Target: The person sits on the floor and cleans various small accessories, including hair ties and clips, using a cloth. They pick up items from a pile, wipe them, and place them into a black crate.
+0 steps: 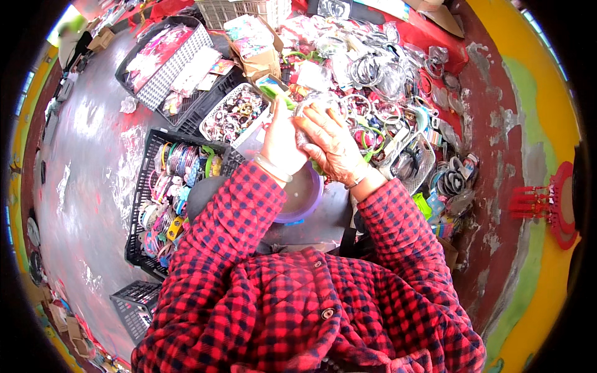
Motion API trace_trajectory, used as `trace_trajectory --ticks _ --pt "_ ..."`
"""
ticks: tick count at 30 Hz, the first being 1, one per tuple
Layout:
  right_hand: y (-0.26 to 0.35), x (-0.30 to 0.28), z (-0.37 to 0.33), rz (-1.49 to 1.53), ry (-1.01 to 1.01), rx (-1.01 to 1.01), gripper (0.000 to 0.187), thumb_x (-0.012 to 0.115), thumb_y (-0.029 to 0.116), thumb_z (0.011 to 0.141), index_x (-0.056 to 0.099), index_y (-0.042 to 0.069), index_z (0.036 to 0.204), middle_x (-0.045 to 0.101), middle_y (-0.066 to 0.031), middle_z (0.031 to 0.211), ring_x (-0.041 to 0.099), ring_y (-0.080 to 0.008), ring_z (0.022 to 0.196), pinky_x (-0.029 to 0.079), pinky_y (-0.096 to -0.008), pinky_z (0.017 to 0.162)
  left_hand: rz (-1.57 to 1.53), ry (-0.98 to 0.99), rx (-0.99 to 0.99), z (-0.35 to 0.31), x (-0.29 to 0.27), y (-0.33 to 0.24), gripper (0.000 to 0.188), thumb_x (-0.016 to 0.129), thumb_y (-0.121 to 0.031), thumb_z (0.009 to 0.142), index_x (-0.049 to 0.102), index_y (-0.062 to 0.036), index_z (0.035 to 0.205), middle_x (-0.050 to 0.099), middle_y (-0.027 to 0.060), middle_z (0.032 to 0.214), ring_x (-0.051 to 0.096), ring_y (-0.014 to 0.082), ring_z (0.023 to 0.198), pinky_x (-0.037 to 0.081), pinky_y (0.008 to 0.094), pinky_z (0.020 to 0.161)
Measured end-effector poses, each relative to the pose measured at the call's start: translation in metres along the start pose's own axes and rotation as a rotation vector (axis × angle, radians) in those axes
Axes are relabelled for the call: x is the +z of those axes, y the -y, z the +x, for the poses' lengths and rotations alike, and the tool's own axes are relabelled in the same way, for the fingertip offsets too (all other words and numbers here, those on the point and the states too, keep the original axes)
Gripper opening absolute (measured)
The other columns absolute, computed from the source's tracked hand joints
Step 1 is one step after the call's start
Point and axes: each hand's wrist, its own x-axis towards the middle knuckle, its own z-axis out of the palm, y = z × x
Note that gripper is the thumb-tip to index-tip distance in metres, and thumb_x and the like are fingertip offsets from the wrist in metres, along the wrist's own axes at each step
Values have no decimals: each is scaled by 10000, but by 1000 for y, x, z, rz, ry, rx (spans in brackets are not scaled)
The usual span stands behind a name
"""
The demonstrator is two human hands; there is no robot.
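Note:
My left hand (pixel 283 144) and my right hand (pixel 333 138) are brought close together above a purple-rimmed round basin (pixel 319 193). The fingers of my left hand point away from me and are partly hidden. It seems to hold something small, shiny and clear between the two palms, too covered to name. My right hand leans across toward the left with its fingers stretched out. Beyond both hands lies a heap of hairbands and headbands (pixel 367 71), many in clear plastic bags. A white basket (pixel 206 129) of small hair ornaments stands just past my left hand.
To the left is a black crate (pixel 149 152) full of colourful hairbands. Farther off are a grey-white basket (pixel 186 59) of packets and a cardboard box (pixel 267 62). A smaller black crate (pixel 134 304) sits at lower left. Red fringed decoration (pixel 563 205) hangs at right.

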Motion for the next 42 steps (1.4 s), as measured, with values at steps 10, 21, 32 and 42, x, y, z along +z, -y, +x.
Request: trace_trajectory --ticks 10,21,32,42 --pt "4 -8 -2 -35 -32 -166 467 597 87 715 490 54 1168 506 -128 1168 448 -303 1139 330 -436 971 124 -138 42 -5 14 -2 714 242 -590 875 331 -19 1295 459 133 1225 438 249 1136 340 362 975" --pt "4 -6 4 156 -180 111 210 534 69 773 563 46 980 573 -149 983 526 -341 977 418 -411 837 251 -93 40 -4 2 33 668 303 -603 854 333 -90 1280 430 91 1252 403 233 1176 317 404 994" --pt "20 -4 2 65 -153 -61 479 620 11 666 503 30 1130 500 -171 1142 453 -365 1111 362 -434 941 72 -119 105 -10 22 3 666 267 -582 877 373 -43 1253 473 101 1192 442 239 1117 325 385 974" --pt "22 -2 -3 112 -122 -101 418 561 -40 676 558 41 1086 544 -122 1137 490 -301 1109 385 -400 935 160 -63 242 -6 22 -9 523 281 -341 936 284 45 1289 396 230 1277 379 329 1196 285 426 1013"
